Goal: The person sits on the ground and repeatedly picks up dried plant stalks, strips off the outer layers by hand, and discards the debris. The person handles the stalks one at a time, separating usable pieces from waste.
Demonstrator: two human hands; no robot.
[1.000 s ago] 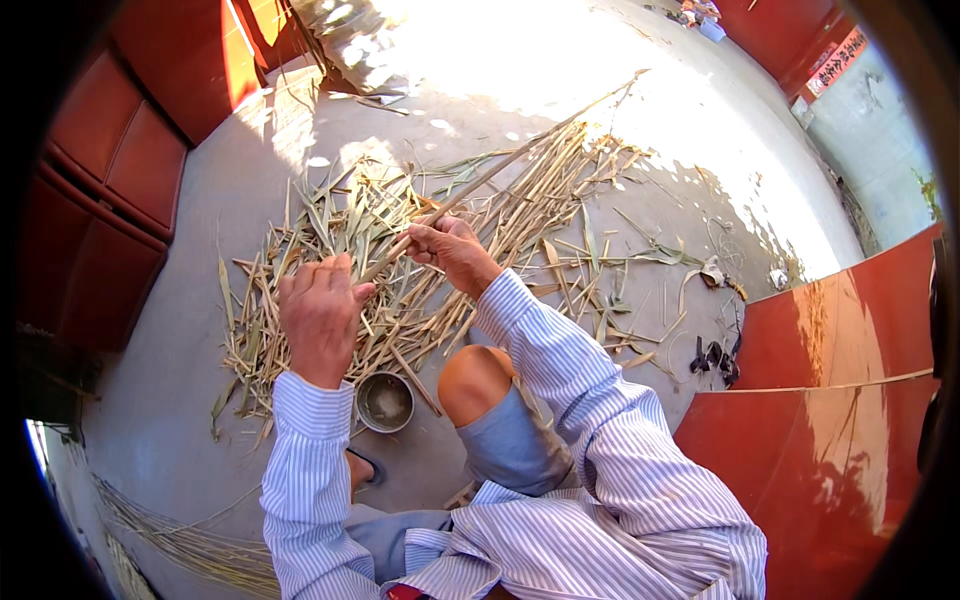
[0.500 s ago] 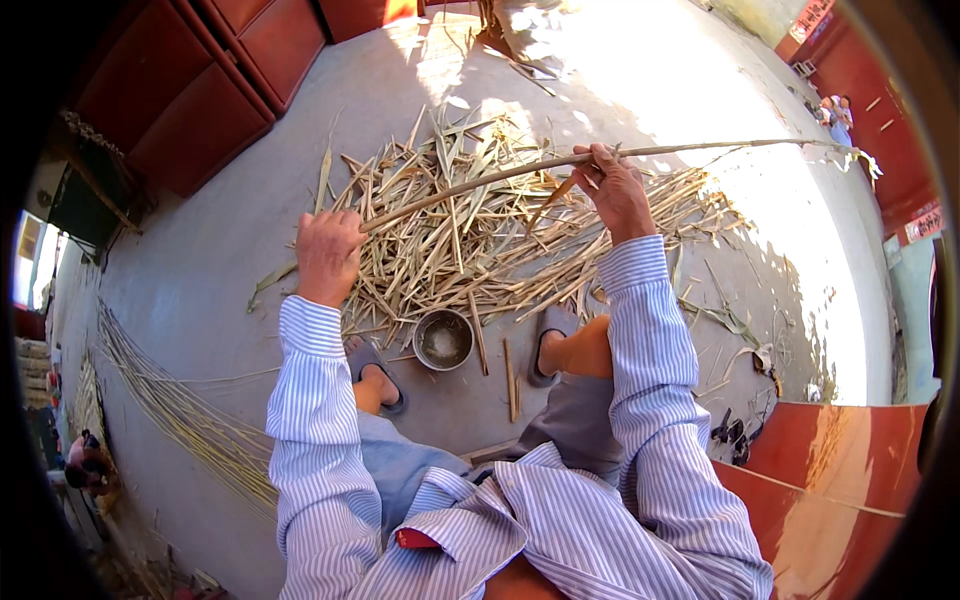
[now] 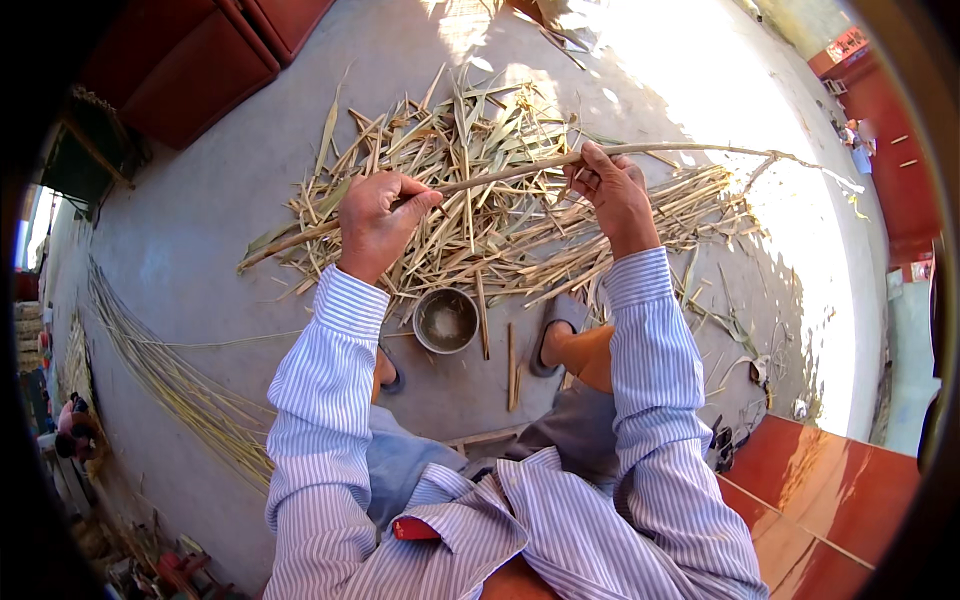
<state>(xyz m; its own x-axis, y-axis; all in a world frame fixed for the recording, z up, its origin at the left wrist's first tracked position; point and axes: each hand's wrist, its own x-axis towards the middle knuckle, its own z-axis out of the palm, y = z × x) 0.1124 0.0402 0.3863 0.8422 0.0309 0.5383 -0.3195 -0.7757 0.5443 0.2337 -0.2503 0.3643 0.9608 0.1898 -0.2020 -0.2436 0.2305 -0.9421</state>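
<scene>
A long, thin dry reed stalk (image 3: 510, 172) crosses in front of me above the floor, held by both hands. My left hand (image 3: 380, 222) is closed on it, and the thicker end sticks out past that hand to the lower left. Further right, my right hand (image 3: 615, 196) pinches the stalk between thumb and fingers. Its thin tip runs on to the right over the sunlit floor. Beneath the hands lies a heap of dry stalk pieces and leaves (image 3: 460, 140). Just on my side of the heap stands a round metal bowl (image 3: 446, 321) with something pale inside.
At the left lies a bundle of long thin strips (image 3: 180, 375). Short stalk pieces (image 3: 512, 368) lie between my sandalled feet. Dark red furniture (image 3: 185, 70) stands at the far left, and a reddish-brown panel (image 3: 815, 490) is at the lower right.
My left hand has moved right along the stalk, away from its thick end, which now shows beyond the hand. My right hand still grips the stalk in nearly the same place.
</scene>
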